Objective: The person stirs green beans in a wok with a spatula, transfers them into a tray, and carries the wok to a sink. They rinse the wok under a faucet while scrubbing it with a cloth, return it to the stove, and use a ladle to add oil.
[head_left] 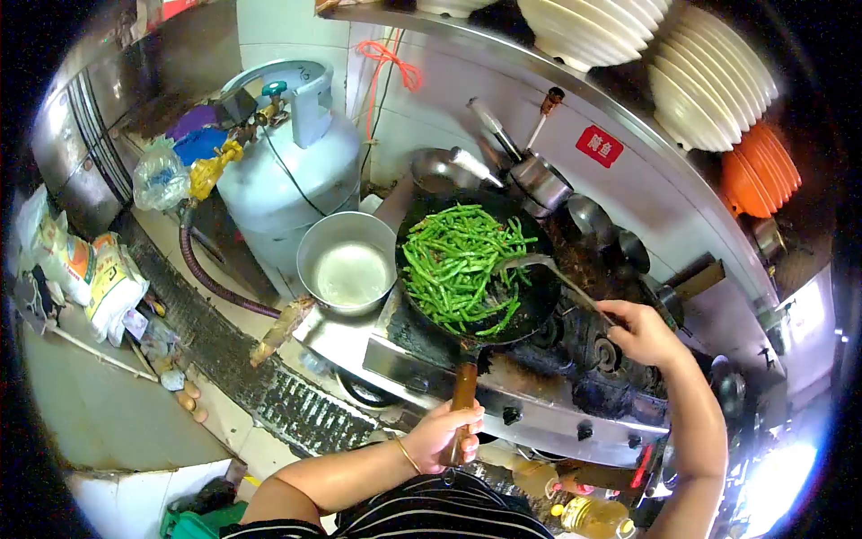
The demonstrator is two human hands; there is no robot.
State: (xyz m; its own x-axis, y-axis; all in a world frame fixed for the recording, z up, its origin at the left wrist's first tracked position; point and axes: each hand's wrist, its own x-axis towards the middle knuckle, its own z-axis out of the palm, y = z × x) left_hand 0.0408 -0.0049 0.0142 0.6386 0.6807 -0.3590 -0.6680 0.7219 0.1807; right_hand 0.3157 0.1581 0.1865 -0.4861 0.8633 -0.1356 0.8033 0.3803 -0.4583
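My left hand [449, 434] is wrapped round the wooden handle [464, 395] of a dark wok on the stove. A heap of green beans [462, 256] fills much of the wok [525, 328], with its dark bottom showing at the right. In my right hand [639, 331] is the handle of a metal ladle [568, 283], the fingers closed around it. The ladle's bowl end rests among the beans at their right side. Left of the wok, touching or very close to it, stands a metal saucepan [346, 260] with pale, cloudy liquid in it.
A gas cylinder [287, 180] stands behind the saucepan. Small pots [539, 182] line the back of the stove [539, 422]. Stacked white bowls [709, 81] and orange bowls [761, 171] sit on the shelf above. An oil bottle [597, 518] is low at the right.
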